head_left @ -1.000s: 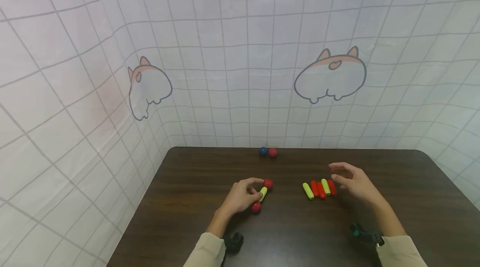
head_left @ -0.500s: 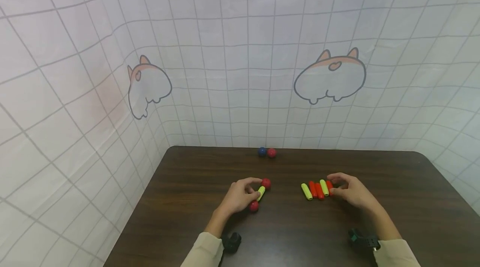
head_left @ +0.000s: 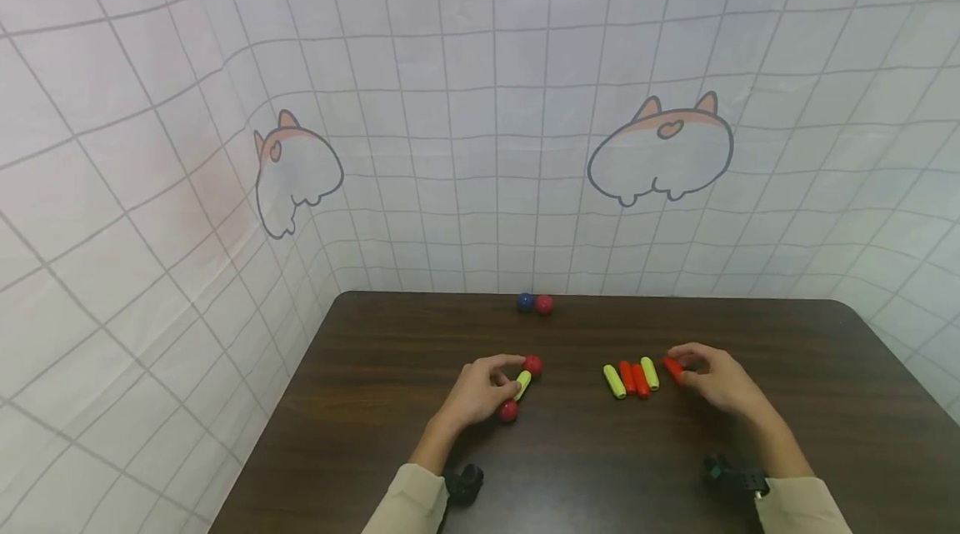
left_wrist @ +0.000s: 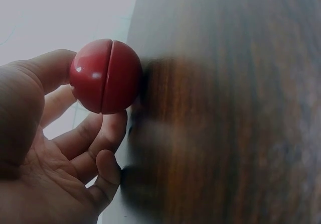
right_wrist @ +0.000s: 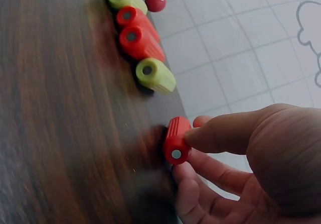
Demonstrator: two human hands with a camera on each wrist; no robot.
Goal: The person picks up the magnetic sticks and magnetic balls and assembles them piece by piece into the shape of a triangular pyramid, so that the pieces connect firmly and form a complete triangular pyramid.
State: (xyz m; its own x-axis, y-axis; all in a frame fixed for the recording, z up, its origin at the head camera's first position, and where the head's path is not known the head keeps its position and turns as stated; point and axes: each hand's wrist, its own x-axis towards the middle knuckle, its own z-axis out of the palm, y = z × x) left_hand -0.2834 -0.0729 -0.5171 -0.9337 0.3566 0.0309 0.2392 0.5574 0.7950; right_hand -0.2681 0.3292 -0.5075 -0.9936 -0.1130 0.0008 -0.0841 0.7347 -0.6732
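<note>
My left hand (head_left: 474,392) pinches a yellow magnetic stick (head_left: 523,385) near the table's middle. One red ball (head_left: 532,366) sits at its far end by the index fingertip, another red ball (head_left: 508,411) at its near end. In the left wrist view a grooved red ball (left_wrist: 106,77) hides the stick. On the right, my right hand (head_left: 720,378) holds a red magnetic stick (right_wrist: 178,133) between thumb and fingers, a metal disc showing at its end. To its left lie a yellow stick (head_left: 649,373), two red sticks (head_left: 640,381) and another yellow stick (head_left: 614,381).
A blue ball (head_left: 526,302) and a red ball (head_left: 543,304) stand side by side at the back edge of the dark wood table (head_left: 420,326). Behind it hangs a white gridded cloth (head_left: 465,184), with more along the left and right sides.
My right hand has come down to the row, taken its rightmost red stick and drawn it rightward, apart from the others. My left hand keeps its place.
</note>
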